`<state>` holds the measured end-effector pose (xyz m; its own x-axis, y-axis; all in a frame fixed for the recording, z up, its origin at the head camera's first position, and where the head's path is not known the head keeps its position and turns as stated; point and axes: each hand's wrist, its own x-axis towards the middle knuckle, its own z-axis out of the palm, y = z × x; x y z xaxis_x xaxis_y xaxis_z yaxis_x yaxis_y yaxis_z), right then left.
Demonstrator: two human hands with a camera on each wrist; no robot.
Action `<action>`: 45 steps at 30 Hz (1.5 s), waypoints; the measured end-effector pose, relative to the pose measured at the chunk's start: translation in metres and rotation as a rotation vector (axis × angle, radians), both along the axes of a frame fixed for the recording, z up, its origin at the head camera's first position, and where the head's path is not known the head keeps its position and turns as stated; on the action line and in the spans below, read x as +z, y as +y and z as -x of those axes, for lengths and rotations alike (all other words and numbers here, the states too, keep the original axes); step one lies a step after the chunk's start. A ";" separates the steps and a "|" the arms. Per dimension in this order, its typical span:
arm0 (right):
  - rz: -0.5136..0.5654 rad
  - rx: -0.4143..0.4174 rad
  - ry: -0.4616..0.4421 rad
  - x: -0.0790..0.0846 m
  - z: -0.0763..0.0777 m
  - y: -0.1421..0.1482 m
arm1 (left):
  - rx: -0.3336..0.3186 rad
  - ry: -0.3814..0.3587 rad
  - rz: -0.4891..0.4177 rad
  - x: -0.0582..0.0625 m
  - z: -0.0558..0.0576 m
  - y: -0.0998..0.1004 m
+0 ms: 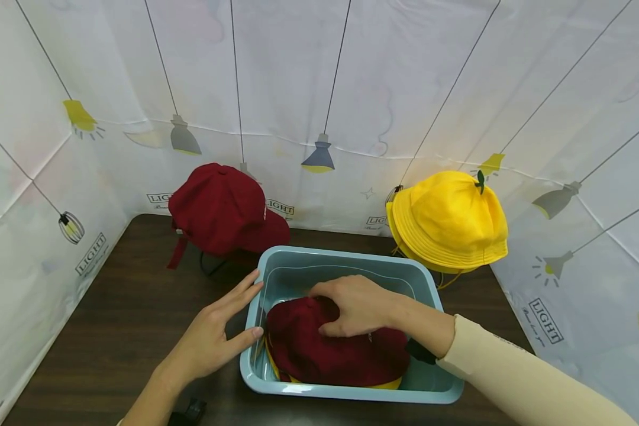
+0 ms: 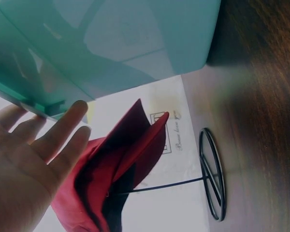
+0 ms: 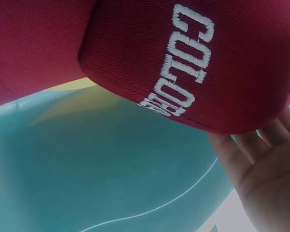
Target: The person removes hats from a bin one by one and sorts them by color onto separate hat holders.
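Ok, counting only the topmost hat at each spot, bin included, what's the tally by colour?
Red: 2 (rear cap, binned cap)
Yellow: 1 (bucket hat)
Total: 3 topmost hats; layers beneath not counted

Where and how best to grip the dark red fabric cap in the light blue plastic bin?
Probably pinch the cap by its rounded crown, from above: that creased cloth dome faces up, while the bin surrounds its sides.
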<state>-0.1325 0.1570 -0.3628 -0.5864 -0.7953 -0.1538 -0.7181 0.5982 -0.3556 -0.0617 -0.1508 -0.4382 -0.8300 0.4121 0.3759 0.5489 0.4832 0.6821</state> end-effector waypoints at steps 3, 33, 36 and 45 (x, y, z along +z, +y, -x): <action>0.037 0.009 0.012 0.000 0.001 0.001 | 0.002 -0.008 -0.002 0.000 0.000 0.000; 0.246 0.056 0.078 0.020 0.003 0.016 | 0.000 -0.003 -0.004 0.000 0.000 0.000; 0.253 0.049 0.097 0.024 0.003 0.018 | 0.001 -0.005 -0.001 0.001 0.000 0.000; 0.291 0.033 0.105 0.034 0.003 0.022 | 0.003 -0.006 0.004 -0.001 0.000 0.000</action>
<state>-0.1354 0.1795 -0.3285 -0.5597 -0.8162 0.1435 -0.7777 0.4575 -0.4312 -0.0619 -0.1512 -0.4389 -0.8335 0.4108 0.3695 0.5432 0.4877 0.6834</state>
